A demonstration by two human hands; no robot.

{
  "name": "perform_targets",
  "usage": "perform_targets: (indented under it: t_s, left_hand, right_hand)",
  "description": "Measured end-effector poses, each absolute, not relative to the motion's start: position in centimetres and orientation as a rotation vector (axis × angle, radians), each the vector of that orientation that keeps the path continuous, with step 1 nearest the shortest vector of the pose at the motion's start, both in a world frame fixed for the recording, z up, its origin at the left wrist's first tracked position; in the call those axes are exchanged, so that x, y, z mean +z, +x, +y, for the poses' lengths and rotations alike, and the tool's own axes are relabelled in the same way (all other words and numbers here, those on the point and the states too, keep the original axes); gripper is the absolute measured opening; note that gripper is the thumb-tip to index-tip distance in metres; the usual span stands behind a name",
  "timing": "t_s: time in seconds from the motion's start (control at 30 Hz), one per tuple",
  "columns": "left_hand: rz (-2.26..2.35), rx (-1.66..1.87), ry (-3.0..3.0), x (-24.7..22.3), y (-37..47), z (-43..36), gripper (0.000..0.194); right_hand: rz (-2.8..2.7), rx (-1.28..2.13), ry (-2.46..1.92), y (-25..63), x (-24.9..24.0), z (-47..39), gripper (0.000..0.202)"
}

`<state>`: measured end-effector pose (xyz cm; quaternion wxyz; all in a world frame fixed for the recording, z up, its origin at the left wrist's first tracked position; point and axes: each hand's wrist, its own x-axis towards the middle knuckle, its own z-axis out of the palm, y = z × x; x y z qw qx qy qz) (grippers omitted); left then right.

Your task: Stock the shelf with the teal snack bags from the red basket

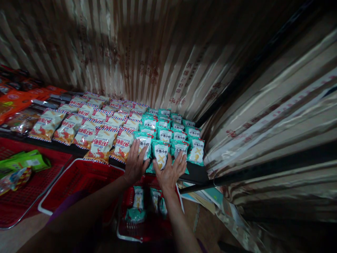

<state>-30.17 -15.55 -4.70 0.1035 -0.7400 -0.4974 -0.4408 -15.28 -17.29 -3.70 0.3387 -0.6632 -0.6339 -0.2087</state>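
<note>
Several small green-and-white snack bags [165, 135] stand in rows at the right end of a dark shelf [198, 172]. My left hand [135, 163] rests against the front bag [144, 143] of the leftmost green row, fingers spread. Over the lower part of the neighbouring front bags lies my right hand [170, 172], its fingers apart, between one bag [160, 151] and another bag [180, 147]. Neither hand is wrapped round a bag. Below my hands, a red basket [155, 230] holds several more green-and-white bags [138, 197].
Left of the green bags stand rows of white, red and yellow snack bags [98, 143], then orange packets [19, 102]. An empty-looking red basket [86, 175] and another red basket [59, 168] with green packets [28, 161] sit below. Striped plastic sheeting [147, 52] hangs behind; a dark bar [252, 168] runs right.
</note>
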Motion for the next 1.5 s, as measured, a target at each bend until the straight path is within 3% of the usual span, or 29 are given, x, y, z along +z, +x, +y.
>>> perform_targets:
  t_s: [0.47, 0.8, 1.5]
  left_hand:
    - [-1.452, -1.283, -2.187, -4.9, -30.4, -15.6, 0.054]
    - [-1.409, -1.319, -2.173, -4.7, -30.2, -15.5, 0.062]
    - [-1.454, -1.255, -2.201, -4.8, -29.9, -15.2, 0.059]
  right_hand:
    - [-1.521, -0.522, -1.663, -15.1, -3.5, -15.9, 0.051]
    - [-1.543, -0.544, -1.777, -15.0, -4.0, -15.4, 0.085]
    - [-1.57, -0.549, -1.829, -15.5, -4.7, -14.7, 0.083]
